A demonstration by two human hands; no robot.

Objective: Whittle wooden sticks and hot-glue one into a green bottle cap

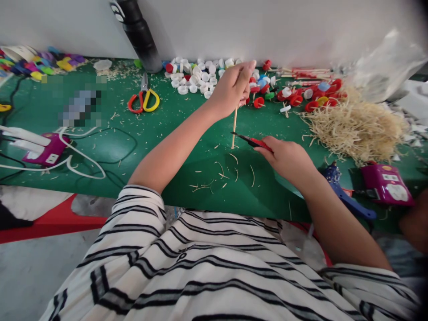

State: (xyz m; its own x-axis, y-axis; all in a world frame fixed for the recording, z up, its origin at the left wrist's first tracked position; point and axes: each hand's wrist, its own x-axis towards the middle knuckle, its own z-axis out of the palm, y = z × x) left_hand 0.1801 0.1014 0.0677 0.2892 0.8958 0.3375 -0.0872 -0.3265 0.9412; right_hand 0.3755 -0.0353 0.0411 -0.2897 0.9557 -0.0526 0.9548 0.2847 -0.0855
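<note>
My left hand (229, 91) is closed around the upper part of a thin wooden stick (234, 125), which points down toward the green table (174, 147). In my right hand (287, 160) is a utility knife (251, 141) with a red and black handle. Its dark blade meets the stick near the lower end, or lies just in front of it; I cannot tell which. Thin curled wood shavings (236, 158) are scattered on the table below. Behind my left hand lie many white bottle caps (200, 76), with red caps on sticks (296, 99) to the right.
Scissors (144, 100) and a black bottle (138, 38) stand or lie at the back left. A purple power socket (48, 149) trails white cables. On the right are a shavings heap (357, 127), a blue glue gun (347, 198) and another purple socket (388, 183).
</note>
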